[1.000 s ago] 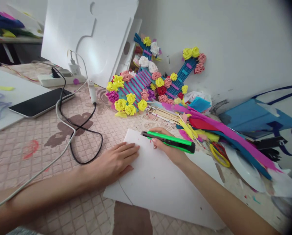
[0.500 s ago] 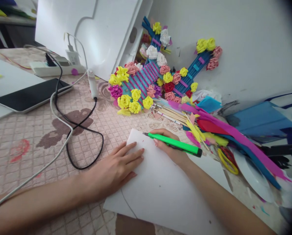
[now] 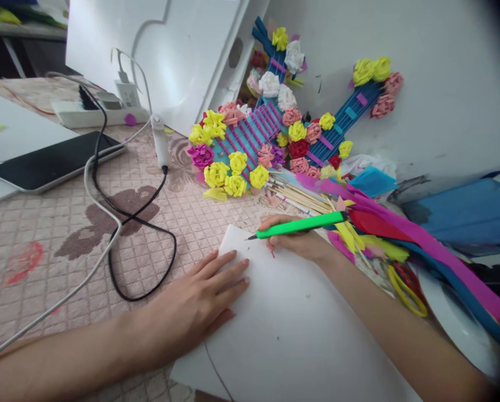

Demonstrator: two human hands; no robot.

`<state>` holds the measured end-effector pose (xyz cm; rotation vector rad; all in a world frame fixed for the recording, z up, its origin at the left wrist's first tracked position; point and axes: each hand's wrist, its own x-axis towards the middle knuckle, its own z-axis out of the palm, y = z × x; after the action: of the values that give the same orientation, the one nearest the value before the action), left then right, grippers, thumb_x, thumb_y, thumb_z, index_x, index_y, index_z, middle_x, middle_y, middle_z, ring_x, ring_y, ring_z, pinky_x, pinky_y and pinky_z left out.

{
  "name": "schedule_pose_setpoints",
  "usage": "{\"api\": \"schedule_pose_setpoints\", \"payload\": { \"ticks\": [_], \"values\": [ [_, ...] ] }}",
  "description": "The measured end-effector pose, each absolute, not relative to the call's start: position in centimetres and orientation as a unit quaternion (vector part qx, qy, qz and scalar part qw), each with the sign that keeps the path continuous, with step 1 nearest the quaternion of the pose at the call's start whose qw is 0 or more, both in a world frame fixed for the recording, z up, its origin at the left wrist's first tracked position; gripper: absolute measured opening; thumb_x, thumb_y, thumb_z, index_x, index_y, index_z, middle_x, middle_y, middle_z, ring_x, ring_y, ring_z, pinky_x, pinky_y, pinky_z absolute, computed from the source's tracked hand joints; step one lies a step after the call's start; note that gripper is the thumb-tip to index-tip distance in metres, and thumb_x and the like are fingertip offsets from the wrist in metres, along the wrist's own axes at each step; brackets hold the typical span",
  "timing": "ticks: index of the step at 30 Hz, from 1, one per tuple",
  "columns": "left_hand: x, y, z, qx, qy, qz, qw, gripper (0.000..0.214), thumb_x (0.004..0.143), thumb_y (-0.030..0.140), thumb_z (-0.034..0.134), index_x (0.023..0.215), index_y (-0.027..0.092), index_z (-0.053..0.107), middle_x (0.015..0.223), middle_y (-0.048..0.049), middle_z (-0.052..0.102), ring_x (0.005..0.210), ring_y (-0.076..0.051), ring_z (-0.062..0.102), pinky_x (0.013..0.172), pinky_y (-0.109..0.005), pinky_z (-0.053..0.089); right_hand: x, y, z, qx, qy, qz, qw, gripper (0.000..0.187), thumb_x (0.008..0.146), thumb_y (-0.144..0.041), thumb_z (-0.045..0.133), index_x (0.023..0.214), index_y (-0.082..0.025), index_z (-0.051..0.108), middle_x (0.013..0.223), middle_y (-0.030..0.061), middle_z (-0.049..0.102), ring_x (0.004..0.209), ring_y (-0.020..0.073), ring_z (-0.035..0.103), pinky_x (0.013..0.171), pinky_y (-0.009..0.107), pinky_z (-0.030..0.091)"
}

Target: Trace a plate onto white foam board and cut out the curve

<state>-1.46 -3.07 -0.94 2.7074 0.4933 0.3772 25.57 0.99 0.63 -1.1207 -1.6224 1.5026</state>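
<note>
A white sheet of paper [image 3: 292, 329] lies in front of me, with a curved dark line near its lower left and small marks near its top. My left hand [image 3: 208, 298] rests flat on the sheet's left edge, fingers spread. In my right hand [image 3: 289, 237] is a bright green pen [image 3: 302, 224], pinched between the fingers. Its thin dark tip points left, over the sheet's upper corner; whether it touches the paper I cannot tell. A short red mark shows beside the fingers.
Paper-flower guitar crafts [image 3: 250, 139] lean at the back. Wooden sticks [image 3: 296, 195], magenta paper strips [image 3: 400, 218] and yellow-handled scissors [image 3: 407, 293] lie to the right. Black and white cables [image 3: 174, 245], a tablet-like device [image 3: 53, 162] and a power strip [image 3: 95, 116] are at left.
The green pen has swung so its rear end is higher, and its tip now shows clearly over the paper. The red mark by my right fingers has come into sight. My left hand stays on the sheet.
</note>
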Motion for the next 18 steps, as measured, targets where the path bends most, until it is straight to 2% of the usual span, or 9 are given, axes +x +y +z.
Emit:
{"api": "schedule_pose_setpoints", "payload": {
  "ticks": [6, 18],
  "values": [
    [-1.3, -3.0, -1.0, 0.963, 0.175, 0.121, 0.162, 0.041, 0.091, 0.024, 0.049, 0.132, 0.019, 0.05, 0.145, -0.0076, 0.044, 0.136, -0.031, 0.034, 0.111, -0.05, 0.031, 25.6, 2.6, 1.2, -0.413, -0.64, 0.584, 0.28, 0.025, 0.073, -0.033, 0.074, 0.095, -0.021, 0.069, 0.075, 0.0007, 0.065, 0.063, 0.0133, 0.061, 0.055, 0.025, 0.052],
    [-1.3, -3.0, -0.1, 0.961, 0.178, 0.114, 0.176, 0.041, 0.092, 0.023, 0.048, 0.133, 0.02, 0.049, 0.143, -0.0084, 0.046, 0.135, -0.029, 0.036, 0.11, -0.049, 0.033, 25.6, 3.3, 1.1, -0.393, -0.646, 0.594, 0.275, 0.022, 0.074, -0.03, 0.074, 0.094, -0.021, 0.069, 0.078, -0.0001, 0.065, 0.062, 0.0114, 0.06, 0.057, 0.025, 0.051]
  ]
}}
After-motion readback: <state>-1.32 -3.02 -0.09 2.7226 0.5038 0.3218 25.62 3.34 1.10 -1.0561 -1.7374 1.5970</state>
